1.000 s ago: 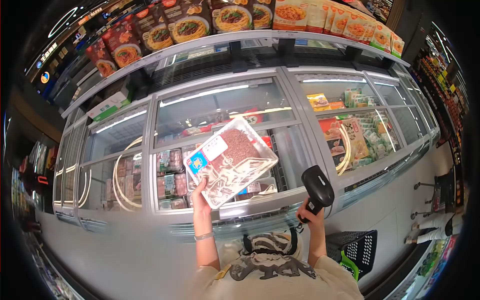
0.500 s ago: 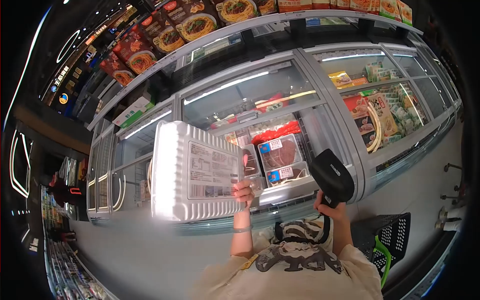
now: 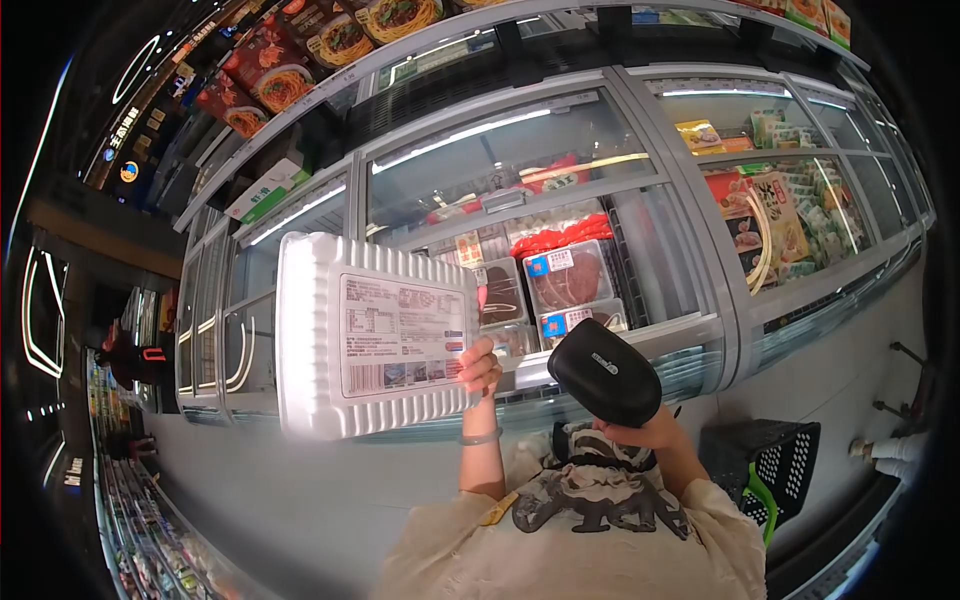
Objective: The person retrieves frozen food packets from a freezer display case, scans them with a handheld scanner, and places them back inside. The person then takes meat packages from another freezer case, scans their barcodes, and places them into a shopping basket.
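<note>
My left hand [image 3: 480,367] grips the edge of a white ribbed food tray [image 3: 300,350], held up over the freezer's front edge. Its underside faces me, with a printed label [image 3: 405,335] and a barcode near the label's lower left. In my right hand [image 3: 655,432] is a black handheld barcode scanner [image 3: 603,370], its broad head angled toward the tray; my fingers are partly hidden beneath it. Behind both hands, packs of red meat [image 3: 568,280] in clear trays lie inside the chest freezer [image 3: 665,325].
Boxed noodle meals [image 3: 270,75] line the shelf above the freezers. Bagged frozen food [image 3: 790,215] fills the freezer at right. A black basket with a green handle [image 3: 775,470] stands on the floor at right. Another person's legs [image 3: 890,450] show at the far right.
The scanner has moved left, toward the tray, and turned so its head points more to the left. The tray has shifted slightly left, and its label is now more legible.
</note>
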The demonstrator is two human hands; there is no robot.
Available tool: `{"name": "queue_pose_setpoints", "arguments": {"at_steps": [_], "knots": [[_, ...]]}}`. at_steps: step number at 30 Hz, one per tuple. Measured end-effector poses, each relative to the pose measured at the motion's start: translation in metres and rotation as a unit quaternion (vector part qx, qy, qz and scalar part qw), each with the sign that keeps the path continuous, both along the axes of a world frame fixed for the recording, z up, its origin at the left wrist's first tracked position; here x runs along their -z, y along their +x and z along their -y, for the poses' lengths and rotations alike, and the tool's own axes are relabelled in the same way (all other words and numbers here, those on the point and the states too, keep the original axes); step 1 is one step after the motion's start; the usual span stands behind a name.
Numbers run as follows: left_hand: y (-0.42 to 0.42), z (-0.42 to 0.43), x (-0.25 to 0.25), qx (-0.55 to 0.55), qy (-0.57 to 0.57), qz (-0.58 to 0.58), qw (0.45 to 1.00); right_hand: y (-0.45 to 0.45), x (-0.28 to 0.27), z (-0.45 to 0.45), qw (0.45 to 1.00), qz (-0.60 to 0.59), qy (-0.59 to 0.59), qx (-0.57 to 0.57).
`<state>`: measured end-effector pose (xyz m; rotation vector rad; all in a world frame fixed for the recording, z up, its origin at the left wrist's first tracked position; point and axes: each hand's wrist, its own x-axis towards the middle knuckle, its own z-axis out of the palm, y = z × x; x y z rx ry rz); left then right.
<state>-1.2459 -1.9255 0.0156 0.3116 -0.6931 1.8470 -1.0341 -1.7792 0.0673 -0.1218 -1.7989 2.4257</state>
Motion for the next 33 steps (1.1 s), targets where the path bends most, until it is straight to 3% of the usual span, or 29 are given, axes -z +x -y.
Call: {"name": "queue_pose_setpoints", "arguments": {"at_steps": [8, 11, 13, 19, 33], "knots": [[0.014, -0.010, -0.005, 0.016, 0.036, -0.036, 0.999, -0.007, 0.000, 0.013, 0.989, -0.023, -0.139, -0.045], [0.016, -0.016, -0.015, 0.028, 0.046, -0.046, 0.997, -0.011, -0.011, 0.023, 0.929, -0.064, -0.362, -0.036], [0.014, -0.019, -0.021, 0.028, 0.050, -0.058, 0.997, -0.013, -0.017, 0.025, 0.903, -0.082, -0.420, -0.029], [0.009, -0.024, -0.029, 0.037, 0.072, -0.107, 0.991, -0.012, -0.016, 0.028, 0.890, -0.074, -0.448, -0.031], [0.016, -0.026, -0.024, 0.037, 0.100, -0.034, 0.994, -0.009, -0.022, 0.028, 0.898, -0.051, -0.436, -0.021]]}}
